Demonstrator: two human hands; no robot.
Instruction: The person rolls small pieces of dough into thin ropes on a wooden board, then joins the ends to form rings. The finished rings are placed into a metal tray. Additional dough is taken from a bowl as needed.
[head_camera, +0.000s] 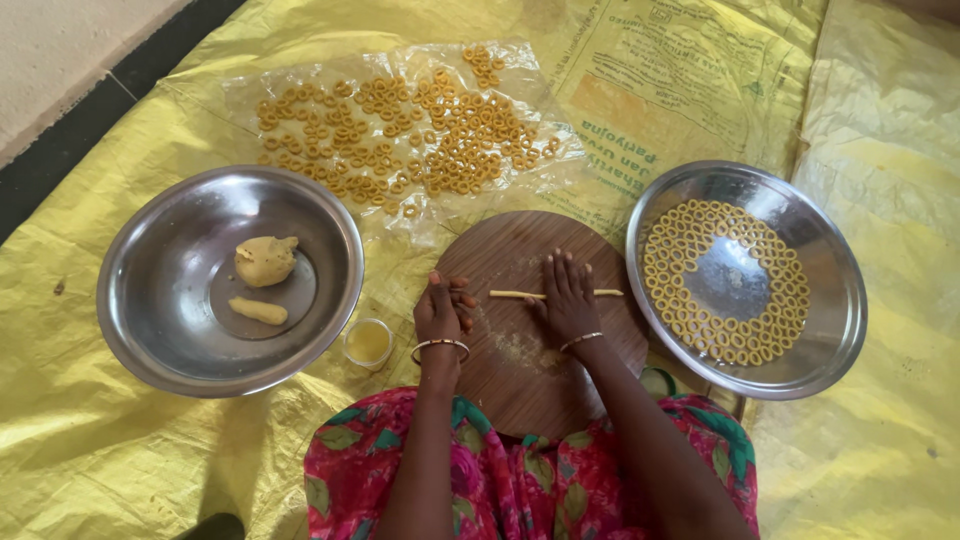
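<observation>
Nearest to us, over our pink floral lap, both hands work on the round brown wooden board. Our right hand lies flat, fingers spread, pressing on a thin pale dough rope that runs across the board and shows at both sides of the palm. Our left hand rests loosely curled at the board's left edge, holding nothing that we can see.

We judge the step in hand to be rolling the rope thin and even; what follows seems to call for light, level pressure so it does not snap.

Just left of the board stands a small glass cup of yellow liquid. Further left, a large steel bowl holds a lump of yellow dough and a shorter piece. To the right, a wide steel plate carries small dough rings laid in curving rows.

Farthest away, a clear plastic sheet on the yellow woven floor mat bears many more scattered rings.
</observation>
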